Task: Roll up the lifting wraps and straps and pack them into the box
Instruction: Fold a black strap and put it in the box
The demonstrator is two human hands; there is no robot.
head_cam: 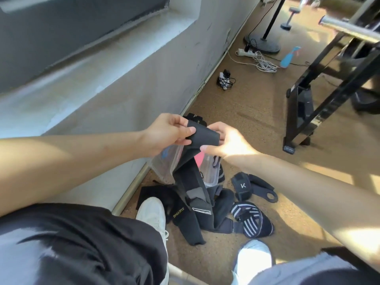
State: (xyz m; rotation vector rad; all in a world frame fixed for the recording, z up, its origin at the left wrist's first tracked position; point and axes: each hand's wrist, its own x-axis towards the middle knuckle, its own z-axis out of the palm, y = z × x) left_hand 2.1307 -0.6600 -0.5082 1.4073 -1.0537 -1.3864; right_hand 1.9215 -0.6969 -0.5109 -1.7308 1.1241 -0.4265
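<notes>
My left hand (168, 131) and my right hand (228, 140) both pinch the top end of a long black wrap (203, 135), which is partly rolled between them. Its tail hangs down over a clear plastic box (164, 165) that stands on the floor by the wall. Around the box lie more black wraps: one with yellow lettering (181, 212), a striped one (253, 219), and a strap marked with a K (242, 186). Another black wrap (195, 119) shows just behind my hands.
The wall and its skirting run along the left. My two white shoes (154, 212) stand near the pile. A black metal rack leg (302, 112) stands at the right. Farther off lie a power strip with white cables (257, 58), a fan base and a blue bottle.
</notes>
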